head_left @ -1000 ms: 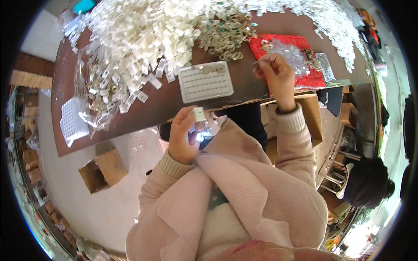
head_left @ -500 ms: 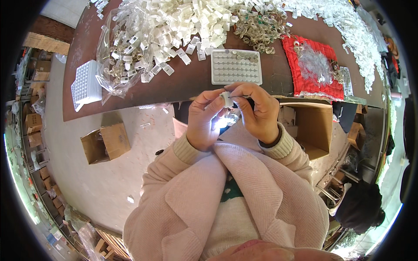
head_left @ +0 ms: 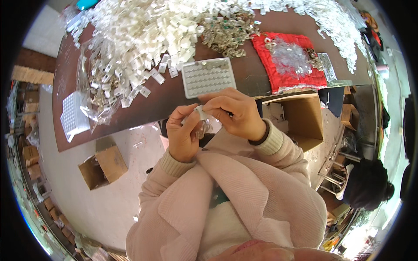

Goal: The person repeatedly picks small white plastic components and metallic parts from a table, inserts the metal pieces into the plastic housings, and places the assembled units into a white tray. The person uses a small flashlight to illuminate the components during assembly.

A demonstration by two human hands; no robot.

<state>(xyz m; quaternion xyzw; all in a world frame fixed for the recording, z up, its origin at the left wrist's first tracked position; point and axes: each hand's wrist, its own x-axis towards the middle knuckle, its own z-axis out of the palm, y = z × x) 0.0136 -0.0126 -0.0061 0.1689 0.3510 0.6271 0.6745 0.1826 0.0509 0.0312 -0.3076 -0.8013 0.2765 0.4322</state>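
Observation:
Both hands meet just off the table's near edge. A small white plastic piece (head_left: 200,112) is pinched by my left hand (head_left: 182,135), which is closed around its side. The fingertips of my right hand (head_left: 235,114) are pressed together at the piece's right side. Below it, a clear, shiny part (head_left: 203,128) shows between the hands; whether it is joined to the white piece, I cannot tell. Beyond my right fingers lies a white dimpled tray (head_left: 204,81) with a few small round pieces along its far row.
A large heap of white plastic pieces (head_left: 135,39) covers the far table (head_left: 143,114). Near it are a pile of clear parts (head_left: 228,37), a red cloth (head_left: 265,56) holding transparent pieces, and stacked white trays (head_left: 75,116). Cardboard boxes (head_left: 112,163) stand on the floor.
The view has shifted, so the table and trays sit further left and tilted. My hands still hold the white piece together; the bright glare below it has faded.

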